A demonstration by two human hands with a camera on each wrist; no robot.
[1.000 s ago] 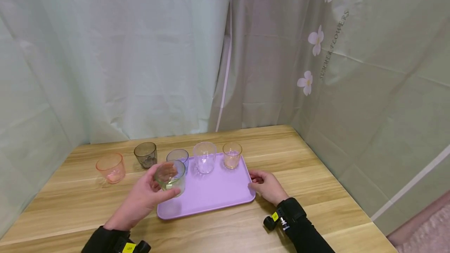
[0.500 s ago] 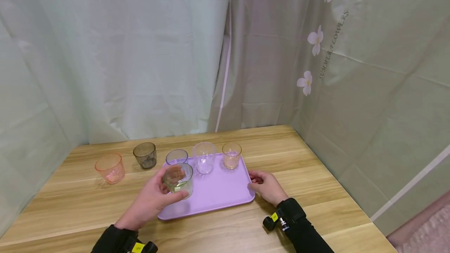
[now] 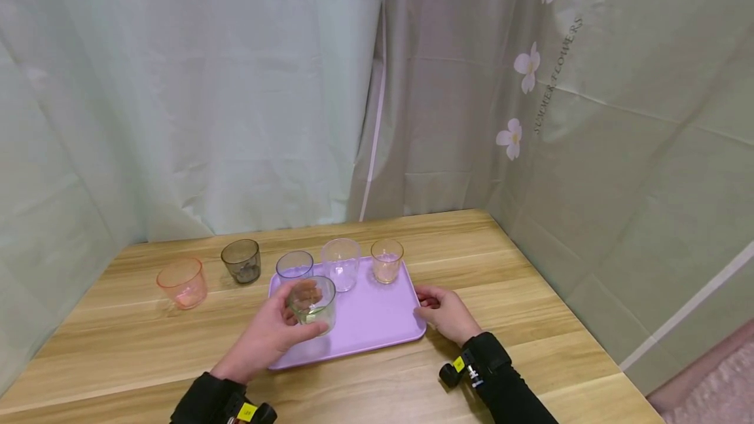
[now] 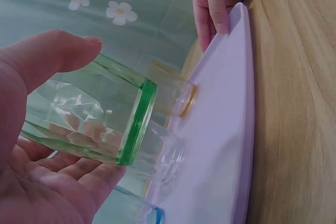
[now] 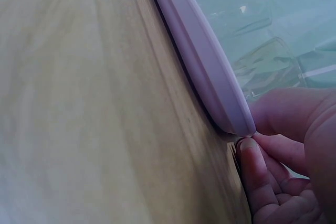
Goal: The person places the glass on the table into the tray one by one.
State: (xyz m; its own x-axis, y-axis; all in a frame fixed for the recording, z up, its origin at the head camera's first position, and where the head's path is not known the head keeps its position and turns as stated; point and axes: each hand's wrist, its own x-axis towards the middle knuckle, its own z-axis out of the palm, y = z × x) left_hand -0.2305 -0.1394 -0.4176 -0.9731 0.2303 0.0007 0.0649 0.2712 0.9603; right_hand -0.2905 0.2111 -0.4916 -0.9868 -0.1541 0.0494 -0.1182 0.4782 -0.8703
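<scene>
Over the left part of the purple tray (image 3: 377,319): a green glass (image 3: 321,315), held up off the surface, its base angled down toward the tray.
Left hand (image 3: 265,339): gripping that glass, thumb on the near side, fingers curled round the other.
Right hand (image 3: 449,314): at the tray's right edge, pinching the rim between thumb and fingers.
Far side of the tray: 3 glasses in a row, a bluish glass (image 3: 294,265) partly hidden by the green 1, a colourless glass (image 3: 341,265), then an amber glass (image 3: 387,263).
Wooden table (image 3: 147,345), left of the tray: 2 more upright glasses, a smoky grey glass (image 3: 241,263) and, farther left, an orange-pink glass (image 3: 184,285).
Behind the table: a pale curtain (image 3: 247,97), floral on the right.
</scene>
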